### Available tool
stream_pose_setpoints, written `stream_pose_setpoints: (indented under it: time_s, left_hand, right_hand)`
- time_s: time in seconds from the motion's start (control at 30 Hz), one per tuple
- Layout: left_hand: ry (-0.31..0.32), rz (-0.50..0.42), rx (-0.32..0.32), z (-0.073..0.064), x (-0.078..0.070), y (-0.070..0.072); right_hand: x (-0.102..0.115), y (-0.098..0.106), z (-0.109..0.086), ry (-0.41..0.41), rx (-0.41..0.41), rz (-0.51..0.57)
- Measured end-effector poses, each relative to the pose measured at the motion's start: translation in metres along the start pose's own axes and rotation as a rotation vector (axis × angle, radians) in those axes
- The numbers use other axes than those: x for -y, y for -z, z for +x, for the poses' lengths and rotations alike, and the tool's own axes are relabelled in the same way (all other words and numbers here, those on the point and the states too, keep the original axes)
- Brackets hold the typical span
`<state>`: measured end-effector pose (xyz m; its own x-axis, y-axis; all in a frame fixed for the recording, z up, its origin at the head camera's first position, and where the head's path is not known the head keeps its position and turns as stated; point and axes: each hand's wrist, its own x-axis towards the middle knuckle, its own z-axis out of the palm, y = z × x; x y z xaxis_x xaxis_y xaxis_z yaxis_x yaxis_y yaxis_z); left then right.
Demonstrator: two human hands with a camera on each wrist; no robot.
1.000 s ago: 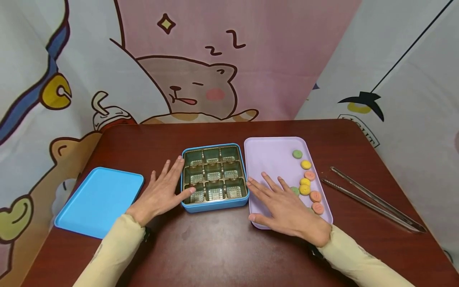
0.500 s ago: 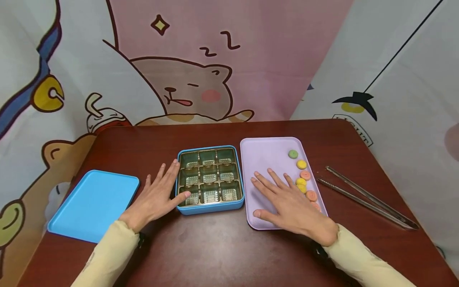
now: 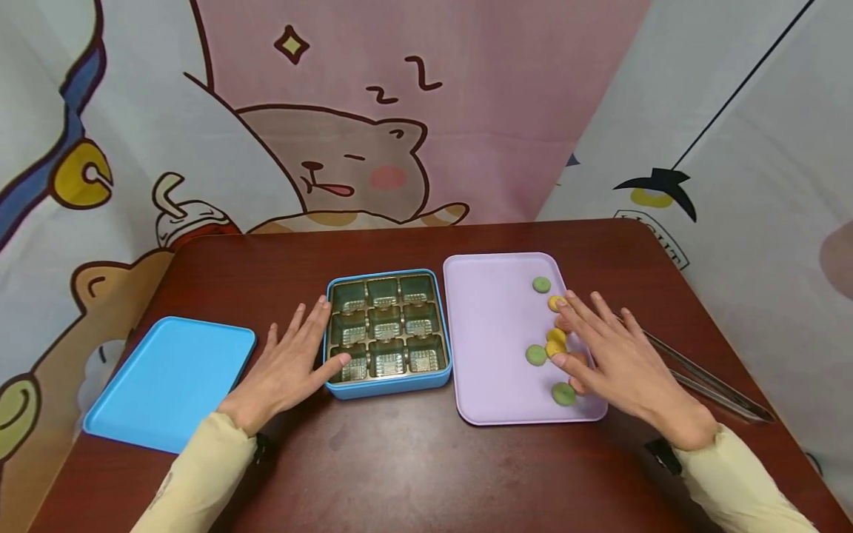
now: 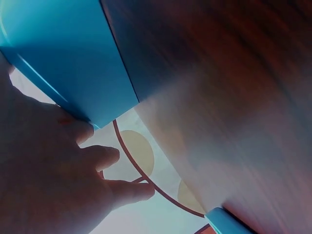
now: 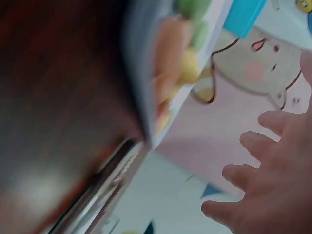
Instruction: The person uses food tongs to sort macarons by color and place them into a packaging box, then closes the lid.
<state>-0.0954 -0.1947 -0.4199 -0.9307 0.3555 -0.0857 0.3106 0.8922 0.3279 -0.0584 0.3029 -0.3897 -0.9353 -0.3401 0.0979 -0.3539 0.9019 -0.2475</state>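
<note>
My left hand (image 3: 286, 370) lies along the left side of a blue box (image 3: 393, 386), fingers straight and thumb over its near left corner. A gold insert divided into several square compartments, with nothing in them, fills the box. Beside it is a lilac tray (image 3: 489, 318) bearing small round candies: green (image 3: 563, 394), yellow (image 3: 556, 337) and pink ones. My right hand (image 3: 626, 363) hovers with spread fingers over the tray's right edge, hiding most pink pieces. The right wrist view shows those fingers (image 5: 253, 144) holding nothing, raised above the tray.
Metal tongs (image 3: 723, 392) lie right of the tray, partly behind the right hand. A blue lid-like tray (image 3: 173, 381) lies at the left of the brown table (image 3: 400, 474). A cartoon-printed cloth (image 3: 493, 111) hangs behind the table.
My right hand has moved right, from over the middle of the lilac tray to its right edge, uncovering green candies. The left hand stays at the box.
</note>
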Motion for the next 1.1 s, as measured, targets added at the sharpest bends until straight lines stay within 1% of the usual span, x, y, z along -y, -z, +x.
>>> stream_pose_setpoints:
  time_s: [0.17,0.27,0.5,0.6,0.67,0.77,0.9,1.0,1.1]
  left_hand:
    - [-0.002,0.0,-0.005,0.0,0.001,0.0]
    - [0.003,0.005,-0.008,0.0,0.001,0.001]
    - [0.003,0.003,-0.009,-0.001,0.0,0.001]
    - [0.004,-0.001,-0.004,-0.001,-0.001,0.001]
    - [0.004,-0.003,-0.004,-0.001,-0.001,0.001]
    - [0.008,-0.004,-0.001,-0.001,-0.002,0.0]
    - [0.015,-0.006,0.003,-0.002,-0.002,-0.001]
    - [0.011,-0.01,-0.002,-0.001,-0.003,-0.002]
    - [0.01,-0.009,-0.007,-0.002,-0.001,-0.001]
  right_hand:
    - [-0.032,0.002,-0.013,-0.078,0.006,0.016]
    - [-0.051,0.005,-0.021,-0.111,0.014,0.053]
    - [-0.086,0.014,-0.041,-0.259,0.114,0.201]
    - [-0.098,0.019,-0.05,-0.289,0.145,0.233]
    - [-0.106,0.02,-0.057,-0.291,0.152,0.226]
    - [-0.117,0.019,-0.063,-0.311,0.17,0.184]
    - [-0.128,0.016,-0.069,-0.368,0.206,0.14]
    - [-0.135,0.015,-0.072,-0.392,0.207,0.117]
    - [-0.139,0.011,-0.072,-0.386,0.2,0.094]
